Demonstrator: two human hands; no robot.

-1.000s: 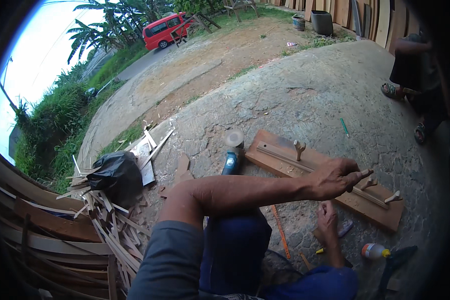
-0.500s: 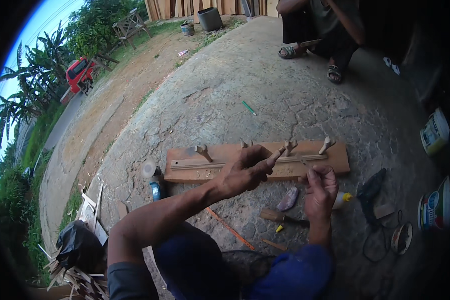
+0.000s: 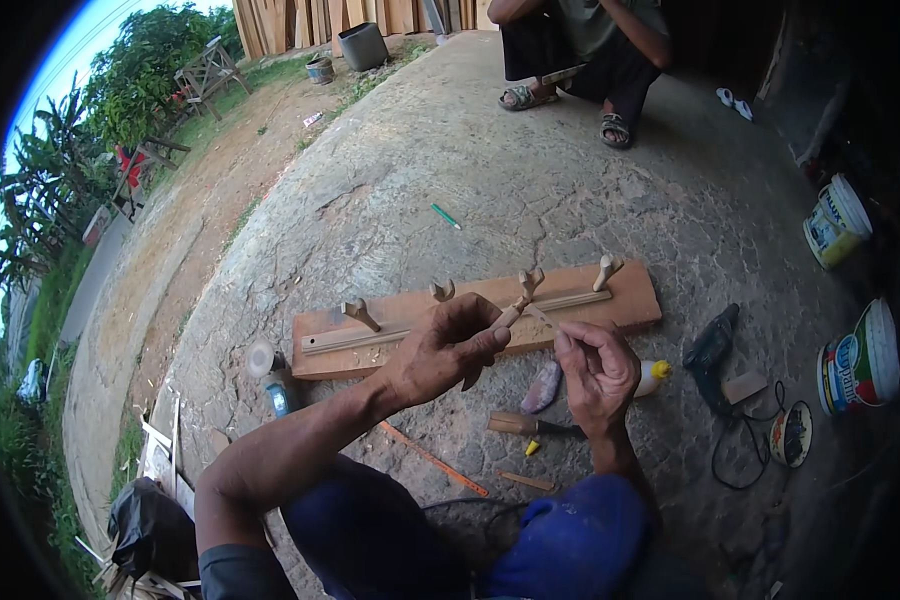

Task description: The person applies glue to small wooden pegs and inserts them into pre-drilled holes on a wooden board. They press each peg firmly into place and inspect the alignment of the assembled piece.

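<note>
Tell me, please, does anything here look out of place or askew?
Only small disorder: a green pencil lies alone on the concrete, far from the board, and the drill lies on its side with its cord tangled.

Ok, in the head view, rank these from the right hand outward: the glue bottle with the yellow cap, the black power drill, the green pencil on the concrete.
1. Glue bottle, just right of the right hand.
2. Black power drill, farther right, beyond the bottle.
3. Green pencil, far up the concrete, past the wooden board.
</note>
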